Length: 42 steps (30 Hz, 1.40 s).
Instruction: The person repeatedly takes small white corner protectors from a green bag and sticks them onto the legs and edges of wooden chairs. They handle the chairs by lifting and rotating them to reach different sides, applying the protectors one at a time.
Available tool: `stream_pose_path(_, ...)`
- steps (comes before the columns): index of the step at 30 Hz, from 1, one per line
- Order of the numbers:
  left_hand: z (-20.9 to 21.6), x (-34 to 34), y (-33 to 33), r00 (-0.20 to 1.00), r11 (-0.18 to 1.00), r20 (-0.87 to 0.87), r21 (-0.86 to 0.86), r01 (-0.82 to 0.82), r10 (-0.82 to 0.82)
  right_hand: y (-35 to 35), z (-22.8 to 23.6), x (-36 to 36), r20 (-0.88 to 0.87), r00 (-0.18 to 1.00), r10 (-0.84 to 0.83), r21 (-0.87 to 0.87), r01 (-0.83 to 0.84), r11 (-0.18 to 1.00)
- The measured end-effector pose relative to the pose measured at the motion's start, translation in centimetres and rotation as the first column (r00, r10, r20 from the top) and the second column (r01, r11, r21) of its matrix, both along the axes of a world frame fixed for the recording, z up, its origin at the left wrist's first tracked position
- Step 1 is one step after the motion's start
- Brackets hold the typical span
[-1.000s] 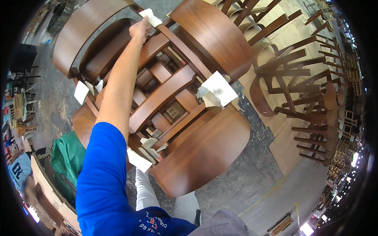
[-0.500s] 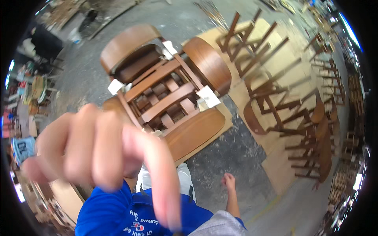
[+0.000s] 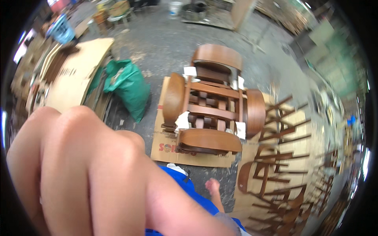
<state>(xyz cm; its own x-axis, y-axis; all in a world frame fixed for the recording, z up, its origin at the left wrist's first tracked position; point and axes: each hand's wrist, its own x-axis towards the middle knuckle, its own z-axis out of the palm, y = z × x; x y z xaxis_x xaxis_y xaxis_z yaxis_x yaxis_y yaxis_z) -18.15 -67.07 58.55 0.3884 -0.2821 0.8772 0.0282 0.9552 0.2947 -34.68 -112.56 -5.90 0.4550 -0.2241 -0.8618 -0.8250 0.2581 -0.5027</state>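
Observation:
Very close to the view, my left hand [image 3: 94,173] fills the lower left, its fingers bent downward and pressed together. The fingertips run out below the edge, so whatever they hold, if anything, is hidden. Down beside my body, my right hand [image 3: 213,185] hangs over the floor with loosely bent fingers and nothing visible in it. In front of me, brown wooden chairs are stacked into each other [image 3: 214,112], with curved panels facing outward. White padding pieces [image 3: 183,120] sit at the corners. Neither hand touches the stack. Under it lies printed cardboard [image 3: 212,160].
A green sack [image 3: 128,88] stands left of the stack, beside leaning cardboard sheets [image 3: 76,78]. To the right, rows of brown chairs with legs sticking out [image 3: 279,157] rest on cardboard. A white bucket [image 3: 175,8] and a blue basket [image 3: 62,29] are farther back.
The view has swung left, so the chair stack now appears farther right and the green sack has come into sight. My left hand looks larger and lower. My right hand still hangs at my side.

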Motion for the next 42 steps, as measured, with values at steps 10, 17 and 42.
stream_pose_path(10,1.2,-24.3,11.5,0.848,0.844,-0.066,-0.084,-0.53,0.526,8.8,-4.4,2.2,-0.032,0.776,0.63,0.08,-0.626,0.775)
stream_pose_path(17,0.9,-40.0,13.0,0.687,0.676,-0.081,-0.128,-0.725,0.722,22.3,4.5,10.2,0.147,0.665,0.732,0.018,-0.742,0.67)
stream_pose_path(42,1.9,-54.6,16.6,0.421,0.427,0.079,-0.225,-0.876,0.904,29.7,0.0,3.5,0.054,-0.054,0.997,-0.126,-0.991,-0.047)
